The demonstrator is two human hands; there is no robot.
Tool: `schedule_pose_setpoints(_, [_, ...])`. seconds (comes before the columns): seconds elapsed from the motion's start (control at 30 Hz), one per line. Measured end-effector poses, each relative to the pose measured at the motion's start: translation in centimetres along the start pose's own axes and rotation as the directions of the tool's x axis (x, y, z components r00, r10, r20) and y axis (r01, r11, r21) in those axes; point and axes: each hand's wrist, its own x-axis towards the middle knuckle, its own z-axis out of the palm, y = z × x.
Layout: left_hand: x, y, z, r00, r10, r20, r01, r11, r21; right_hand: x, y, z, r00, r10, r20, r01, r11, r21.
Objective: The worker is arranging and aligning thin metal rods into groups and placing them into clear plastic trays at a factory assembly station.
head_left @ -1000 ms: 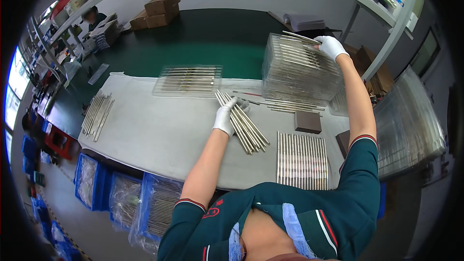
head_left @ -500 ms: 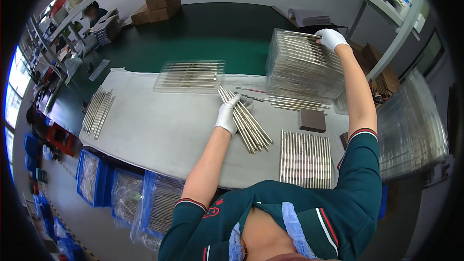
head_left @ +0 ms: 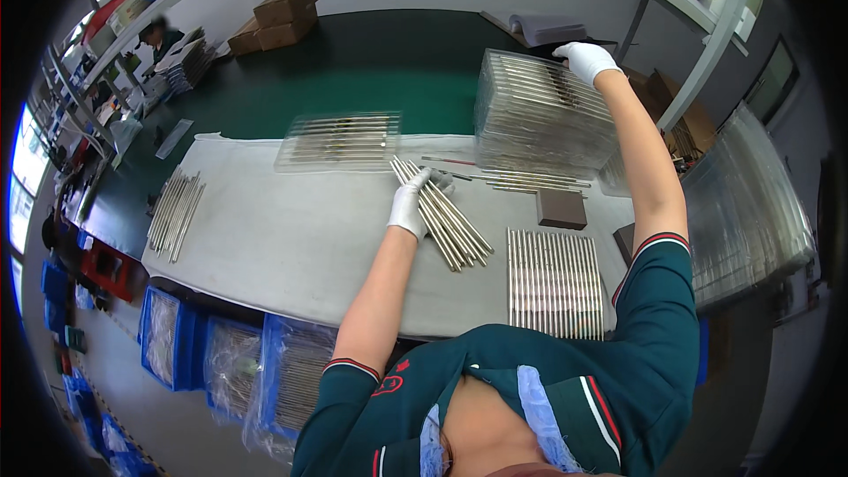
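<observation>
In my white-gloved left hand (head_left: 410,205), a fanned bundle of thin metal rods (head_left: 451,228) is gripped, slanting above the grey cloth. My right hand (head_left: 588,63), gloved too, reaches to the far right part of a tall stack of clear plastic trays (head_left: 539,124). Its fingers are curled down at the top tray's far edge, beside metal rods lying there; what they pinch, if anything, is hidden. Between the two hands, loose rods (head_left: 534,180) lie in front of the stack, next to a dark brown block (head_left: 562,209). Nearer me is a neat row of rods (head_left: 554,283).
A clear tray of rods (head_left: 338,141) sits behind my left hand, with loose rods (head_left: 177,212) at the cloth's left end. Blue bins (head_left: 168,336) stand below the front edge. Wrapped clear trays (head_left: 751,212) rise at right. A shelf post (head_left: 711,44) stands behind my right arm.
My right hand has shifted slightly away from me and to the left along the stack's top. My left hand keeps its bundle. The whole view has shifted a little.
</observation>
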Motion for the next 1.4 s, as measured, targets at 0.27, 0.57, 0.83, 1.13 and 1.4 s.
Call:
schedule_pose_setpoints(0.27, [0.3, 0.2, -0.4, 0.999, -0.041, -0.006, 0.042, 0.998, 0.043, -19.5, -5.2, -10.6, 0.701, -0.393, -0.595, 0.362, 0.915, -0.179])
schedule_pose_setpoints(0.57, [2.5, 0.4, -1.3, 1.0, -0.025, -0.009, 0.026, 0.991, 0.131, -40.7, 9.3, -17.4, 0.511, 0.431, -0.744, -0.592, 0.804, 0.059])
schedule_pose_setpoints(0.83, [1.8, 0.7, -1.2, 1.0, -0.007, 0.01, 0.006, 0.991, 0.136, -43.7, 13.2, -18.1, 0.652, 0.656, -0.381, -0.511, 0.751, 0.419])
schedule_pose_setpoints(1.13, [2.2, 0.5, -1.7, 0.999, 0.006, 0.042, -0.012, 0.99, 0.142, -42.3, 15.0, -21.7, 0.843, 0.522, -0.13, -0.457, 0.823, 0.337])
schedule_pose_setpoints(1.4, [2.2, 0.7, -1.6, 0.999, -0.009, 0.034, 0.004, 0.992, 0.128, -40.6, 16.3, -24.1, 0.65, 0.677, -0.345, -0.728, 0.685, -0.027])
